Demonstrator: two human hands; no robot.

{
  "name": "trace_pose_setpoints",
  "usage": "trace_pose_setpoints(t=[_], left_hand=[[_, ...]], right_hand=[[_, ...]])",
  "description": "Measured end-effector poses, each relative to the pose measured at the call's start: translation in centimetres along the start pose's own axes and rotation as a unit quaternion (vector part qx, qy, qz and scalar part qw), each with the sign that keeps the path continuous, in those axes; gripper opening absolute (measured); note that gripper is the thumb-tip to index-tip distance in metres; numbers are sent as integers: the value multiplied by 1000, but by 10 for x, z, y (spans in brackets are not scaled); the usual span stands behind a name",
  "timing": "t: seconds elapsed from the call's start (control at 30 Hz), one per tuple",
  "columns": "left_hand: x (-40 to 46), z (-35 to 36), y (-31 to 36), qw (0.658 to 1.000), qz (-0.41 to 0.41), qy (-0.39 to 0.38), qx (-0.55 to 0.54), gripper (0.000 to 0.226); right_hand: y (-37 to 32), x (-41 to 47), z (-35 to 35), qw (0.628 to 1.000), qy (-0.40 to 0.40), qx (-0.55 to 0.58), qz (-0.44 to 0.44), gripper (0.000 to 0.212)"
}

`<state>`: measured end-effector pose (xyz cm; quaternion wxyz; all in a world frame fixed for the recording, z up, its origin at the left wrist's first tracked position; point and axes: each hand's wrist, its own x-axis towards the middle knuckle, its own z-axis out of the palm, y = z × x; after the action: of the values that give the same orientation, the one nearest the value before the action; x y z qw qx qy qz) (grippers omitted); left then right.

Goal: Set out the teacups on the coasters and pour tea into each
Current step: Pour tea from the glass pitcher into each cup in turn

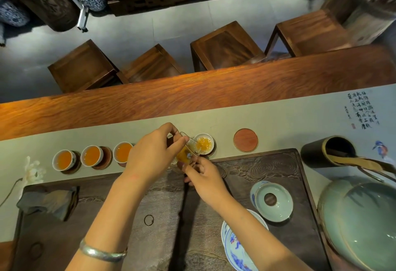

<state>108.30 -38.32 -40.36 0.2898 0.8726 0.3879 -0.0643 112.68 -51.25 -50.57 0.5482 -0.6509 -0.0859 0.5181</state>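
Observation:
Three white teacups of amber tea (63, 159) (92, 155) (122, 152) stand on dark coasters in a row on the grey runner. A further teacup (204, 143) on a coaster is taking a stream of tea. My left hand (153, 152) grips a tilted glass pitcher (186, 155) of amber tea from above, spout over that cup. My right hand (203, 176) holds the pitcher's lower side. One round wooden coaster (245, 139) with a brass rim lies bare to the right.
A dark carved tea tray (267, 168) holds a celadon lid (273, 202), a blue-and-white bowl (235, 247) and a folded grey cloth (48, 201). A large celadon jar (362, 223) and a dark tool holder (325, 152) stand at right. Wooden stools (225, 46) line the far side.

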Motion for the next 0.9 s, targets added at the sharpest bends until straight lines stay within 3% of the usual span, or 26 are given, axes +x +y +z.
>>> trace_pose_setpoints(t=[0.27,0.5,0.67,0.9], left_hand=[[4,1,2,999,14,-13,27,30],[9,0,5,999,28,-20,32,33],[11,1,5,998,38,-18,39,30],[14,1,7,998,52,-19,43,29]], right_hand=[[-4,-3,0,1000,-13,25,14,26],[-7,-3,-2,999,-7,37,20,37],[-8,-4,-5,999,-10,43,29,16],[-9,-2,-5,997,-13,61,43,17]])
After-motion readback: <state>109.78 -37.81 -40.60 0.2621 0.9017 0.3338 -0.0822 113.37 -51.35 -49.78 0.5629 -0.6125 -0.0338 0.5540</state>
